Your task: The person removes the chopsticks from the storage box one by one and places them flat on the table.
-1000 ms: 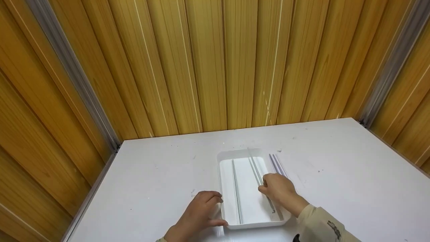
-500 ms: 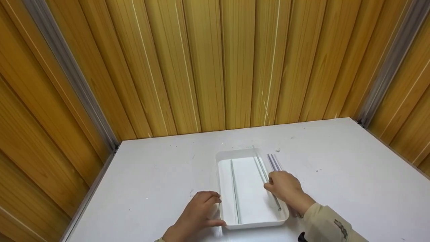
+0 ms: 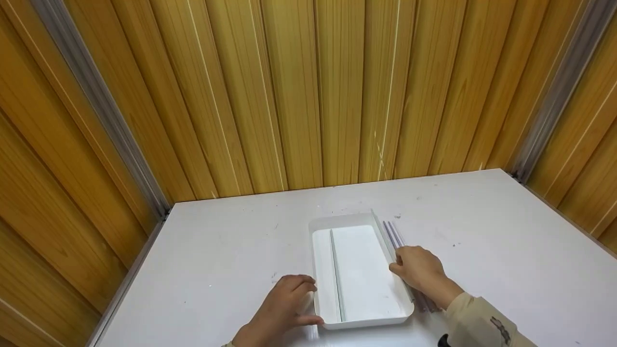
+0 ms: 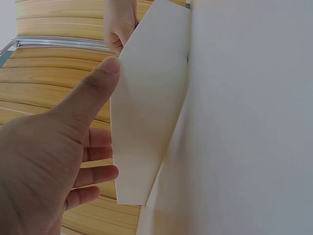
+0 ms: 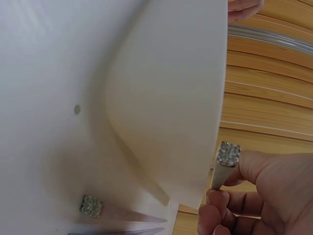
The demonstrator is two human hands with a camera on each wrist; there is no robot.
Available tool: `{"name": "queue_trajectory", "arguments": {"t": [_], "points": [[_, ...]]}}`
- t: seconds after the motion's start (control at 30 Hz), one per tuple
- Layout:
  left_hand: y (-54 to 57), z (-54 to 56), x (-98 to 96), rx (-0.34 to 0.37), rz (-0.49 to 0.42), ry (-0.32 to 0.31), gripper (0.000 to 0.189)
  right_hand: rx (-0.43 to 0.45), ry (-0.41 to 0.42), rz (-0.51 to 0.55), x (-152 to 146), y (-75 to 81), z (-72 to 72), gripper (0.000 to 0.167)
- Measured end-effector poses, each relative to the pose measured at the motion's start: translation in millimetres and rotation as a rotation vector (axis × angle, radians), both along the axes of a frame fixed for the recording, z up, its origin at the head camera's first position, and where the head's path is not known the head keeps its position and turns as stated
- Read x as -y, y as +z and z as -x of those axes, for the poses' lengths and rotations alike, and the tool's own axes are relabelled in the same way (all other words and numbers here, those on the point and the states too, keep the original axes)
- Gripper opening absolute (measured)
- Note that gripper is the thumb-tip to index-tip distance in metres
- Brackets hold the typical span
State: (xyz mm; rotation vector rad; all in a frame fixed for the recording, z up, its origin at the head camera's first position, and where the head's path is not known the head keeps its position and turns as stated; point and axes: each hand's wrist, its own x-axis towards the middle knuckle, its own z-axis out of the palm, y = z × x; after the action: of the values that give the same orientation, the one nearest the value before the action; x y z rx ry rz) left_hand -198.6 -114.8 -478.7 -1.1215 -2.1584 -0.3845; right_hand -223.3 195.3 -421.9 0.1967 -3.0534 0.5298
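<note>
My left hand rests at the near left corner of a white rectangular tray, thumb at the front rim and fingers along the left wall. Its fingers are fairly straight and spread in the left wrist view. My right hand pinches a pale chopstick with a square glittery end, just over the tray's right rim. Inside the tray, a slim pale-green stick lies lengthwise left of the middle. Several purple chopsticks lie on the table along the tray's right side, partly hidden under my right hand.
The white table carries small dark specks and marks. Wood-patterned panels stand behind it and on both sides, with grey metal posts at the corners.
My right hand has moved right with the chopstick, from over the tray's inside to its right rim. The left hand keeps its place at the tray.
</note>
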Motion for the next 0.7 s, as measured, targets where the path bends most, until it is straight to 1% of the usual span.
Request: {"name": "queue_trajectory", "arguments": {"t": [0.07, 0.2, 0.47, 0.7], "points": [[0.0, -0.1, 0.0, 0.005, -0.004, -0.007, 0.059, 0.0, -0.009, 0.0, -3, -1.3, 0.0, 0.017], [-0.3, -0.8, 0.8, 0.02, -0.003, 0.001, 0.058, 0.009, -0.027, 0.001, -9, -3.9, 0.8, 0.017], [-1.9, 0.5, 1.3, -0.008, -0.015, -0.005, 0.057, 0.04, -0.056, -0.021, -19, -7.1, 2.5, 0.018], [-2.7, 0.9, 1.0, -0.012, -0.006, 0.005, 0.058, 0.059, -0.054, -0.006, -29, -10.8, 2.2, 0.018]]}}
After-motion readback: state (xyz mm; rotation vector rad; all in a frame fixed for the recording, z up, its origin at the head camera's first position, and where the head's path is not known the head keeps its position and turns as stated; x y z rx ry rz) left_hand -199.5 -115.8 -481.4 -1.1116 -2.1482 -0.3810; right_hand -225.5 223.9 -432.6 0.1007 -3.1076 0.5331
